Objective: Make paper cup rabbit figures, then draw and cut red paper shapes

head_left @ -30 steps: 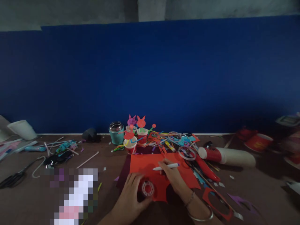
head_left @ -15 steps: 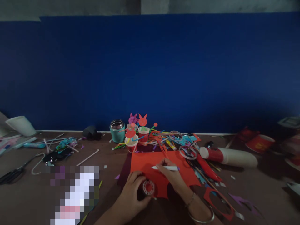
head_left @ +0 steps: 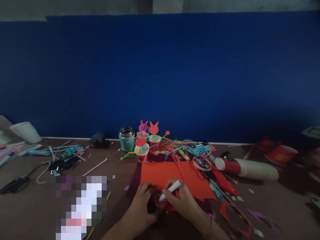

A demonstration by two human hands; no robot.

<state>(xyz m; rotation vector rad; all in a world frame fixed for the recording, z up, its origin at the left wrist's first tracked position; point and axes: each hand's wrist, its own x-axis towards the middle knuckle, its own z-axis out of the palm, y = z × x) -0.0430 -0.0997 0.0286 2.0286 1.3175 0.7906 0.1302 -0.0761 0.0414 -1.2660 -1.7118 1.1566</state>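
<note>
A sheet of red paper [head_left: 195, 176] lies in front of me on the table. My left hand [head_left: 140, 206] is curled around a small ring, seemingly a tape roll [head_left: 157, 199], holding it down at the near edge of the sheet. Between the fingers of my right hand [head_left: 185, 201] is a white marker [head_left: 173, 188] with a purple back end. The marker slants down to the left, its tip at the ring; whether it touches the paper is hidden. Beyond the sheet stand small paper cups [head_left: 141, 154] with straws and animal-face cutouts.
A teal metal jar [head_left: 127, 141] stands left of the cups. Straws, paper scraps and a clear tape roll [head_left: 202, 163] crowd the area behind the sheet. A white bottle [head_left: 257, 169] lies at right. Scissors [head_left: 18, 183] lie far left, and a red paper cutout [head_left: 226, 210] rests near right.
My right hand has brought the marker down and left to the ring, turning it from nearly level to slanted. My left hand stays around the ring. The view has shifted slightly.
</note>
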